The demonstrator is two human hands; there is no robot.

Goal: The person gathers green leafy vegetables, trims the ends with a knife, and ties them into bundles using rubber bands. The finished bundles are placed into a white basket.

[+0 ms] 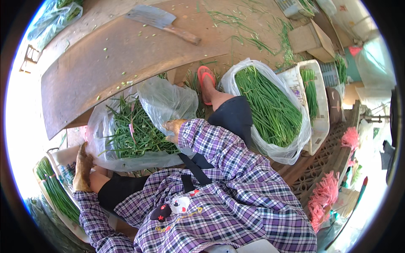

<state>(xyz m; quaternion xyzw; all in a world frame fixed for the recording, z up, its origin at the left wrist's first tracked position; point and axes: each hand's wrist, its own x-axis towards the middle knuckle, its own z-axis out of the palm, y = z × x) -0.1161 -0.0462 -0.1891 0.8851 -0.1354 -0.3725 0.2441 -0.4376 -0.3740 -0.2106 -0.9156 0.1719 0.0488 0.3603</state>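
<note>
Between my knees stands a clear plastic bag (106, 158) with loose green stalks and leaves (136, 129) and a bit of pink tie inside. My right hand (174, 129), in a stained glove, is at the bag's right side, at a raised flap of clear plastic (167, 101); part of its fingers is hidden. My left hand (84, 167), gloved too, is at the bag's left edge; whether it grips the plastic is unclear. To the right, a bag-lined container (232, 71) holds long green stalks, probably garlic chives (269, 107).
A wooden board (95, 69) with a cleaver (155, 19) lies ahead. White crates (319, 126) with tied green bundles (309, 88) stand at right and left. Cardboard boxes (310, 41) are at the upper right, pink ties (324, 193) at the lower right. Scraps litter the floor.
</note>
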